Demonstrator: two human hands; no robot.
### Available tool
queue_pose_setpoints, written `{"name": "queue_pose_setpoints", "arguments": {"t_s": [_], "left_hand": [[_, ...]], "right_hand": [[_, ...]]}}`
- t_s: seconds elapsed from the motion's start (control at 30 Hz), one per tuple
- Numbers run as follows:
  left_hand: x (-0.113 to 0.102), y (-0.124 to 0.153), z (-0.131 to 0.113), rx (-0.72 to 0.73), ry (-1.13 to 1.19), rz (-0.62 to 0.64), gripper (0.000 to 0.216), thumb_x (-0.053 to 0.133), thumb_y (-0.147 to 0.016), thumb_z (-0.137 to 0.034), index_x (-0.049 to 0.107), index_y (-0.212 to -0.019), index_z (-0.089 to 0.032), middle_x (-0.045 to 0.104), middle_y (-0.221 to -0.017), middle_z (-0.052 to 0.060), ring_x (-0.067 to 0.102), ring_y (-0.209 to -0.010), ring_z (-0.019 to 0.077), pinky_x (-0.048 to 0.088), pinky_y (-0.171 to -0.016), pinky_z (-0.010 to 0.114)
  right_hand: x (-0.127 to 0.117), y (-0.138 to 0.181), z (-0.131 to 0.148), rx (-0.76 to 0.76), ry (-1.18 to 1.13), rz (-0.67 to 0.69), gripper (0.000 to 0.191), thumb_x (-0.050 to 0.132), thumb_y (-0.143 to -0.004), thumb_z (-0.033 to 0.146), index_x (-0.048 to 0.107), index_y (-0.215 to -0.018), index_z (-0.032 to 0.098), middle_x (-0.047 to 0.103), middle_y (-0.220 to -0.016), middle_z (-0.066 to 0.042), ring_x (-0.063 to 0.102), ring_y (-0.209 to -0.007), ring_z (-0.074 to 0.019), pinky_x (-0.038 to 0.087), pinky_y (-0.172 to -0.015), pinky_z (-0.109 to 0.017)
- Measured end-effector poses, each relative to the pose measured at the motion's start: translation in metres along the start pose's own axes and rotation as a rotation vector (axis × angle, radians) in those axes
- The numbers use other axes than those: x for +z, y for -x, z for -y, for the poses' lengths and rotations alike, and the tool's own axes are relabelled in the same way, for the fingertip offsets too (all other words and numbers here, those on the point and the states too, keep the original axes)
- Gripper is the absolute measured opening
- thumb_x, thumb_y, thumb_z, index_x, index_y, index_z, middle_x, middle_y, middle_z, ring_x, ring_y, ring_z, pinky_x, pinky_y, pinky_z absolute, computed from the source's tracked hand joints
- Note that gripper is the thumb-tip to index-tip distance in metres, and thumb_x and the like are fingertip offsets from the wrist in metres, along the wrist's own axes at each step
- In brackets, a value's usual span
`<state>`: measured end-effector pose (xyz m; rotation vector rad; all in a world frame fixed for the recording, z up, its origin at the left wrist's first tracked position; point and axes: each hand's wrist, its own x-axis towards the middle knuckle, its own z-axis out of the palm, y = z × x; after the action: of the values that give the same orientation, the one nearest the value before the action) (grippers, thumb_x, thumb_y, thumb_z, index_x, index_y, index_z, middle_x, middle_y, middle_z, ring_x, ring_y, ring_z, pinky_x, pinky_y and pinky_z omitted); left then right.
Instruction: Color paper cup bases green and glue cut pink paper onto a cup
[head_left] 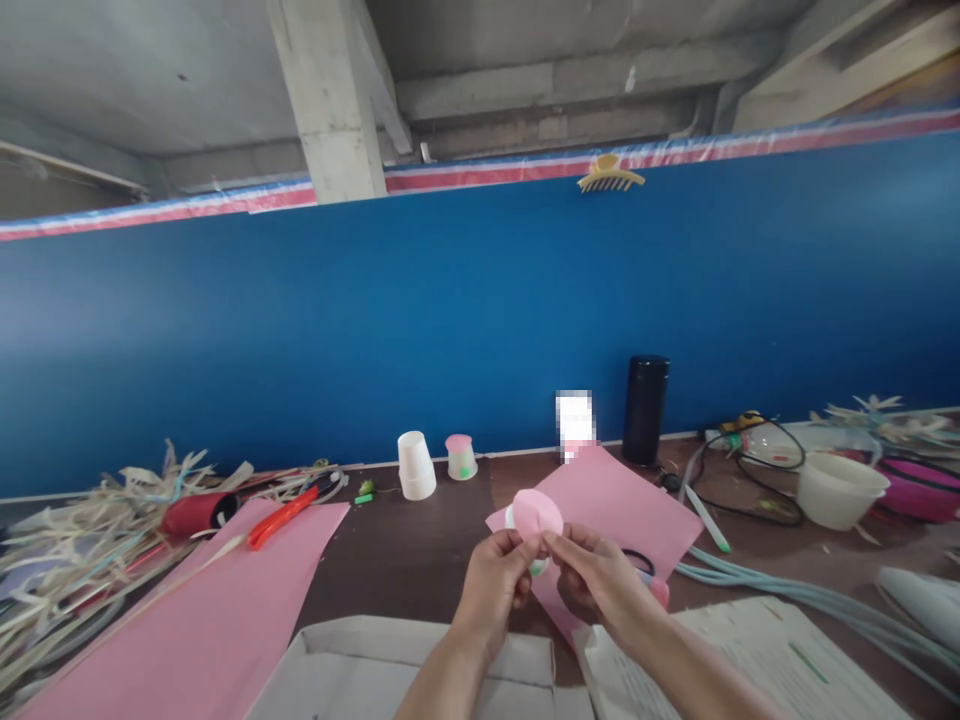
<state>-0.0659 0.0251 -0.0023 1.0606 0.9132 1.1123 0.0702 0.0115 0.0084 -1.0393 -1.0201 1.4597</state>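
Note:
Both my hands are together in front of me, pinching the lower edge of a round pink paper disc [537, 511]. My left hand [496, 580] has its thumb and fingers closed on the disc's lower left. On the lower right, my right hand [600, 572] grips it between thumb and forefinger. Behind the disc shows a bit of a white thing with a green patch, mostly hidden by the fingers. A pink paper sheet [607, 500] lies beneath and beyond the hands. By my right hand a dark loop and a reddish thing [660, 592] are partly covered.
An upturned white paper cup stack [417, 466] stands beside a pink-topped cup [461, 458]. Left are paper strips [67, 560], red-handled pliers [281, 518] and pink paper [195, 610]. Right are a black flask [646, 410], white tub [840, 490] and cables. An open cardboard box [360, 665] sits nearest.

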Motion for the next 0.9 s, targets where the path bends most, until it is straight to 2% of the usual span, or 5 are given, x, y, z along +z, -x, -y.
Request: {"name": "queue_pose_setpoints", "arguments": {"t_s": [0.53, 0.77, 0.83, 0.9], "left_hand": [[0.002, 0.001, 0.001, -0.015, 0.005, -0.004, 0.039, 0.066, -0.068, -0.049, 0.06, -0.074, -0.011, 0.042, -0.041, -0.006, 0.027, -0.035, 0.0029, 0.016, -0.037, 0.018], [0.003, -0.001, 0.002, -0.011, -0.093, -0.02, 0.037, 0.063, -0.07, -0.049, 0.059, -0.075, -0.012, 0.042, -0.042, -0.006, 0.029, -0.034, 0.0043, 0.017, -0.036, 0.018], [0.003, 0.001, 0.0, 0.025, -0.168, -0.032, 0.038, 0.058, -0.074, -0.05, 0.059, -0.081, -0.013, 0.044, -0.045, -0.005, 0.032, -0.036, 0.0058, 0.022, -0.036, 0.019], [0.003, 0.005, -0.004, 0.151, -0.28, -0.123, 0.037, 0.053, -0.079, -0.049, 0.057, -0.089, -0.014, 0.051, -0.057, -0.001, 0.041, -0.043, 0.0084, 0.032, -0.041, 0.02]], "right_hand": [[-0.001, -0.005, -0.006, 0.05, -0.05, -0.028, 0.036, 0.065, -0.066, 0.049, 0.043, -0.064, 0.02, 0.034, -0.038, 0.012, 0.025, -0.026, -0.0017, 0.011, -0.03, -0.016], [-0.002, -0.009, -0.008, 0.02, -0.007, -0.042, 0.036, 0.065, -0.065, 0.048, 0.044, -0.064, 0.02, 0.034, -0.039, 0.011, 0.025, -0.027, -0.0016, 0.012, -0.031, -0.016], [-0.004, -0.01, -0.008, 0.014, -0.013, -0.056, 0.035, 0.065, -0.066, 0.047, 0.043, -0.063, 0.019, 0.035, -0.04, 0.011, 0.026, -0.029, -0.0013, 0.012, -0.032, -0.016], [-0.006, -0.011, -0.008, 0.012, -0.029, -0.084, 0.035, 0.064, -0.068, 0.045, 0.042, -0.061, 0.019, 0.035, -0.042, 0.01, 0.027, -0.031, -0.0009, 0.012, -0.033, -0.016]]}}
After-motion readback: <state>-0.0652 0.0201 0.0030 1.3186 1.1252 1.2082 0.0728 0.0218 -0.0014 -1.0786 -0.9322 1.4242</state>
